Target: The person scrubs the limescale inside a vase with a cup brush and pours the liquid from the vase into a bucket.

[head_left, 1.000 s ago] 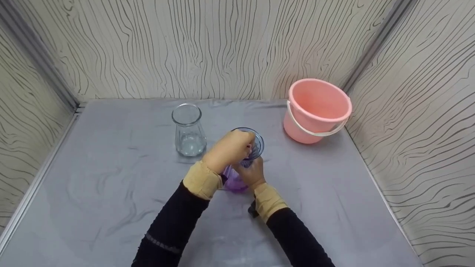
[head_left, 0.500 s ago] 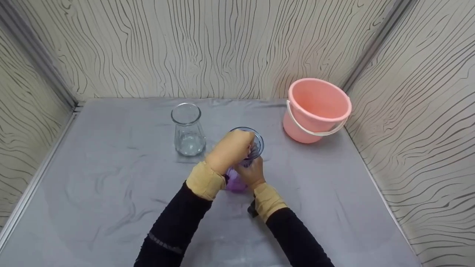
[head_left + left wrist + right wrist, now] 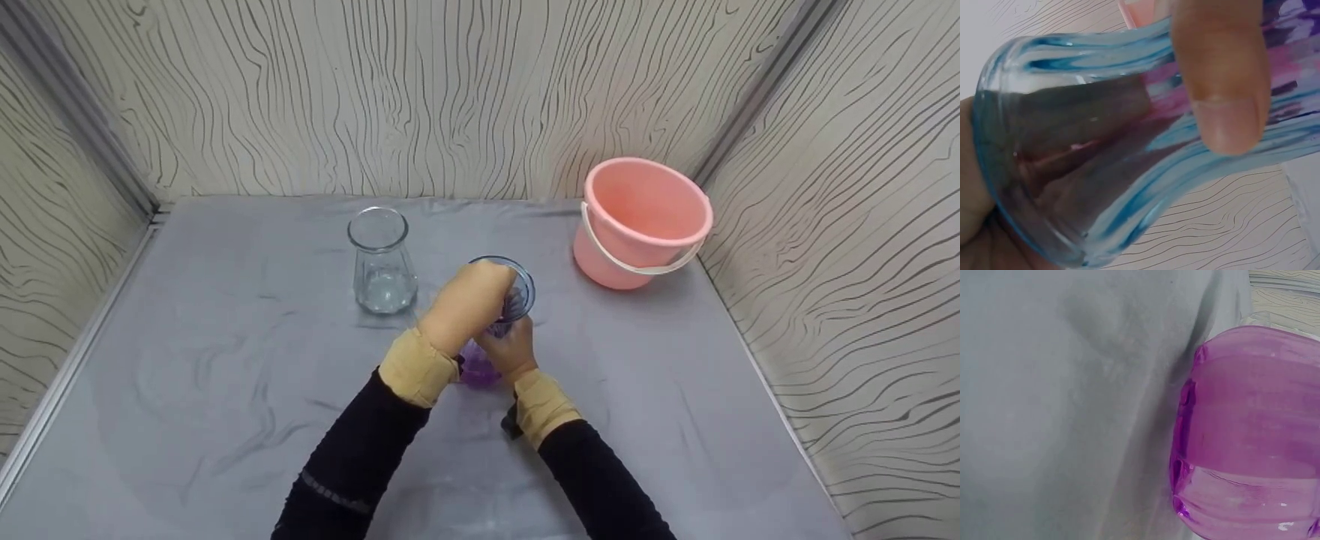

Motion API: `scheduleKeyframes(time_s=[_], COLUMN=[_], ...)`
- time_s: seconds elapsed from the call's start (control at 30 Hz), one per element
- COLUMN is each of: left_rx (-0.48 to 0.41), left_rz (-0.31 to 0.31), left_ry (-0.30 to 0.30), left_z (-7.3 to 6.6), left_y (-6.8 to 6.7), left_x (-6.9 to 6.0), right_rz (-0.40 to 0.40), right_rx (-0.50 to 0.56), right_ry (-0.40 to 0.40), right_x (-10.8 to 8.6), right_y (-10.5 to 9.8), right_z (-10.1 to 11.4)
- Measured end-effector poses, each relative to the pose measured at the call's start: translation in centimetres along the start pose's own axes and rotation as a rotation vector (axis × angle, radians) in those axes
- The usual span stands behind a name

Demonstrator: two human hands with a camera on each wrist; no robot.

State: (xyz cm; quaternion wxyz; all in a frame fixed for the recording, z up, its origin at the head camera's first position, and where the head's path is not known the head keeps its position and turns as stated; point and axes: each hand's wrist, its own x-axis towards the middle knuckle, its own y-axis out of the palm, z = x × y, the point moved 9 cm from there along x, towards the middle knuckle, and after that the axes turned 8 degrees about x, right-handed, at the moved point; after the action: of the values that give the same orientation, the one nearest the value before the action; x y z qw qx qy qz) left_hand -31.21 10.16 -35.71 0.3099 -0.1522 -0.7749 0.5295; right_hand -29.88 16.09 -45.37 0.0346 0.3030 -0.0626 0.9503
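Note:
A glass vase, blue at its mouth and purple at its base, is near the middle of the grey cloth. My right hand grips its neck; the right thumb lies across the glass in the left wrist view. At the mouth is my left hand, its fingers reaching into the opening. A dark grey-brown shape shows through the glass below the rim; whether it is fingers or something held is unclear. In the right wrist view the purple base is close to the cloth; contact is hard to judge.
Upright to the left of my hands is a clear glass vase. A pink bucket with a white handle stands at the back right. Wood-grain panels close in the back and both sides of the grey cloth.
My left wrist has shifted slightly to the right, with the fingers still at the vase mouth. My right hand keeps its grip on the neck, and the clear vase and bucket are unmoved.

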Motion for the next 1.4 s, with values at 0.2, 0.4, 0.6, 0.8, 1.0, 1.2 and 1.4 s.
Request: scheduleKeyframes(time_s=[0.2,0.4,0.6,0.8,1.0,1.2,1.4], left_rx=[0.001,-0.061,-0.129,-0.166,-0.148,-0.089,-0.018], left_rz=[0.039,0.098,0.108,0.101,0.113,0.089,0.053], left_ry=[-0.024,-0.012,0.039,0.080,0.098,0.079,0.038], left_z=[0.3,0.7,0.7,0.7,0.5,0.3,0.0], left_y=[0.4,0.8,0.8,0.8,0.9,1.0,0.7], left_x=[0.2,0.6,0.5,0.3,0.3,0.3,0.2], right_rz=[-0.007,-0.012,-0.011,-0.018,-0.015,-0.023,-0.032], right_rx=[0.006,-0.033,-0.027,-0.024,-0.034,-0.043,-0.037], right_ry=[0.006,-0.012,-0.016,-0.012,-0.039,-0.021,-0.011], right_x=[0.1,0.0,-0.3,-0.6,-0.6,-0.5,0.0], right_y=[0.0,0.0,0.0,-0.2,-0.4,-0.3,-0.2], right_z=[0.1,0.3,-1.5,-4.4,-4.4,-4.1,-1.0])
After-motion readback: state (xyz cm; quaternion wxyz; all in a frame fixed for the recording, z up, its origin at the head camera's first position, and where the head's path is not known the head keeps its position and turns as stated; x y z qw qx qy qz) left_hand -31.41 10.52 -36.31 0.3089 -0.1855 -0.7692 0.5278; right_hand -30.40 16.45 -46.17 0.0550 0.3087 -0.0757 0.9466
